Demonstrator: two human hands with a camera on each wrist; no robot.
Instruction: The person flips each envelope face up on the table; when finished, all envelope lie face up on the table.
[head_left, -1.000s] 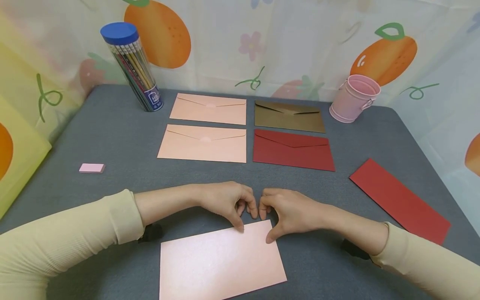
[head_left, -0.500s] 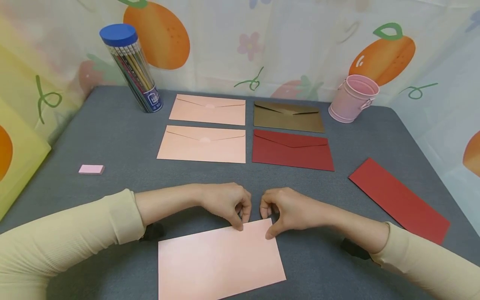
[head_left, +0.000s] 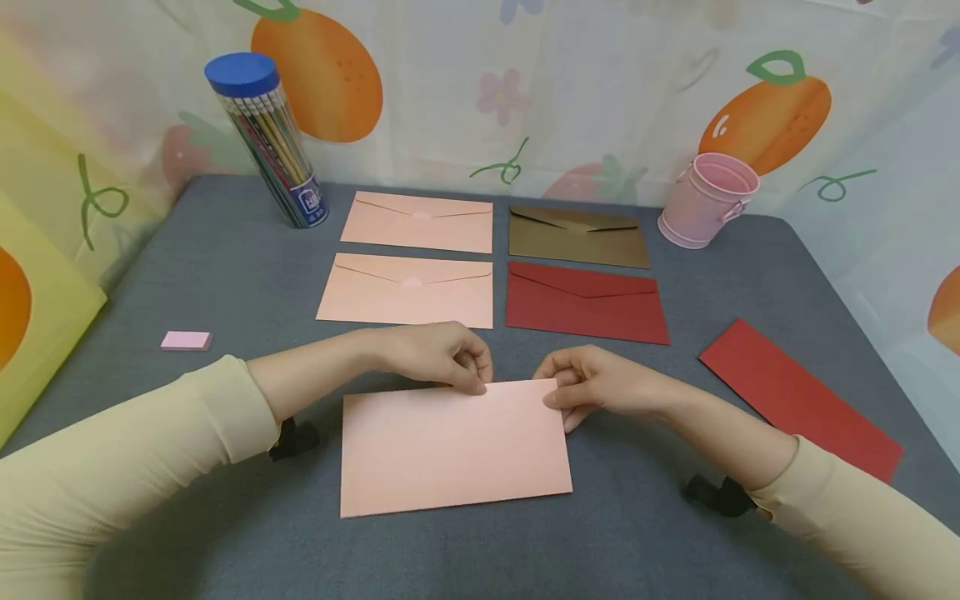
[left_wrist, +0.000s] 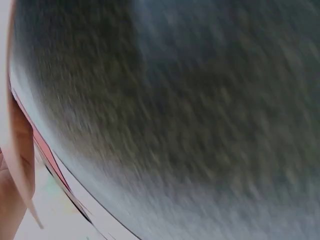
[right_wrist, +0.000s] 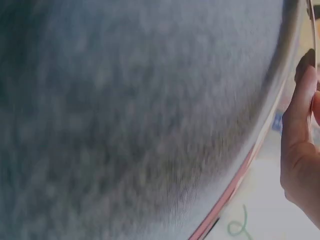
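A pale pink envelope (head_left: pixel 453 450) shows its plain side in the head view, tilted up and seemingly off the table. My left hand (head_left: pixel 438 354) pinches its top edge right of the middle, thumb in front. At the top right corner, my right hand (head_left: pixel 603 383) grips it between thumb and fingers. The left wrist view catches the envelope's edge (left_wrist: pixel 20 170) at the far left beside the fingers. In the right wrist view, the right hand (right_wrist: pixel 300 155) appears at the right border. The fingers behind the envelope are mostly hidden.
Behind lie two pink envelopes (head_left: pixel 416 222), (head_left: pixel 405 302), a brown one (head_left: pixel 577 242) and a red one (head_left: pixel 585 312). Another red envelope (head_left: pixel 802 400) is slanted at right. A pencil tub (head_left: pixel 273 150), pink bucket (head_left: pixel 708 200) and eraser (head_left: pixel 186 340) stand around on the grey table (head_left: pixel 480 558).
Both hands have moved the pink envelope up and away from the table's near edge, and it has turned straighter. Its whole lower edge now shows. The right fingers have closed in on the corner.
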